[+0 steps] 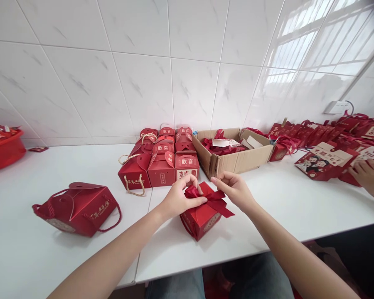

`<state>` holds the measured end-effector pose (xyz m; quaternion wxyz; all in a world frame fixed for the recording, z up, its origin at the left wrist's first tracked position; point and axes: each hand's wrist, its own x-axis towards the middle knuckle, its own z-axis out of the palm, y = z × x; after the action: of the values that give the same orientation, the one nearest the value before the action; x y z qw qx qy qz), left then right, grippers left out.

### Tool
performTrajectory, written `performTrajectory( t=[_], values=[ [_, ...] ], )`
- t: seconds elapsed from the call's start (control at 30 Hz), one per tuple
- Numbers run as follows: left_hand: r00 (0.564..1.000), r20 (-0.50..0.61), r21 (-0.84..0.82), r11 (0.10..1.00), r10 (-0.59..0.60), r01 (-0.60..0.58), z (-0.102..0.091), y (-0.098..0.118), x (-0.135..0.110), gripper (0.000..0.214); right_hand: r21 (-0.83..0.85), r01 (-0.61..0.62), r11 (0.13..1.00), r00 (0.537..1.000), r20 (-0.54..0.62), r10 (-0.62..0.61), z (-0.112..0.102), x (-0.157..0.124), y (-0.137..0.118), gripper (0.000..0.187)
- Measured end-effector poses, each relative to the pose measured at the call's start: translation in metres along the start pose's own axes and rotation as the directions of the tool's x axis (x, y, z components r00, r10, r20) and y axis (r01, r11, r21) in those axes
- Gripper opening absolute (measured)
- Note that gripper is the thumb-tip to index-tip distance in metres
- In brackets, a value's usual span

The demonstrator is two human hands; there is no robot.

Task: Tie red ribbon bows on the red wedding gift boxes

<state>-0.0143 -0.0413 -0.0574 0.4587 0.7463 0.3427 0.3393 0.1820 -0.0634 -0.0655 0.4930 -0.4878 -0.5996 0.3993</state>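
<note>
A small red gift box (195,219) stands on the white table near its front edge, with a dark red ribbon bow (220,204) across its top. My left hand (184,197) is closed on the left part of the ribbon, its thumb lying over the knot area. Just right of the bow, my right hand (235,189) has thumb and fingers drawn together above a ribbon tail. Whether anything is between those fingertips is too small to make out. To the left sits another red box (87,209) with red cord handles, tilted on the table.
Several packed red boxes (162,166) stand in rows by the tiled wall. Beside them is an open cardboard box (243,160) holding ribbons and cards. A red basin (3,151) is at far left. Another person's hand (369,176) touches red bags (326,162) on the right.
</note>
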Motion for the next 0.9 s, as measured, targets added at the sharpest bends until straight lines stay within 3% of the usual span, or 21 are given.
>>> performTrajectory(
  t=[0.23,0.37,0.47,0.57,0.63,0.73,0.8,0.9],
  values=[
    [0.999,0.025,-0.246,0.969,-0.027,0.032,-0.003,-0.002,-0.001,0.024,-0.118,0.032,0.992,0.995,-0.095,-0.043,-0.003,-0.012,-0.005,0.035],
    [0.998,-0.06,-0.4,0.916,-0.025,-0.001,-0.005,-0.007,0.003,0.026,-0.101,0.048,0.994,0.989,-0.133,-0.061,-0.015,-0.016,-0.002,0.036],
    [0.983,-0.178,-0.46,0.887,-0.054,-0.034,-0.01,-0.014,0.01,0.032,-0.071,0.117,0.991,0.993,-0.012,-0.119,-0.028,-0.024,0.013,0.039],
    [0.953,-0.193,-0.651,0.757,-0.234,0.054,-0.015,-0.024,0.017,0.038,-0.092,0.155,0.984,0.977,0.164,-0.139,-0.03,-0.043,0.037,0.073],
    [0.929,-0.142,-0.756,0.643,-0.343,0.122,-0.016,-0.03,0.019,0.038,-0.166,0.09,0.982,0.991,0.116,-0.071,-0.019,-0.061,0.053,0.088],
    [0.907,-0.019,-0.805,0.545,-0.42,0.236,-0.012,-0.036,0.017,0.034,-0.205,-0.028,0.978,0.994,-0.109,0.006,0.015,-0.086,0.067,0.092],
    [0.887,0.08,-0.814,0.484,-0.456,0.322,-0.008,-0.037,0.014,0.031,-0.207,-0.057,0.977,0.985,-0.172,0.021,0.041,-0.097,0.066,0.098],
    [0.847,0.208,-0.807,0.403,-0.489,0.431,-0.001,-0.037,0.009,0.031,-0.211,-0.09,0.973,0.972,-0.232,0.04,0.063,-0.103,0.057,0.09]
  ],
)
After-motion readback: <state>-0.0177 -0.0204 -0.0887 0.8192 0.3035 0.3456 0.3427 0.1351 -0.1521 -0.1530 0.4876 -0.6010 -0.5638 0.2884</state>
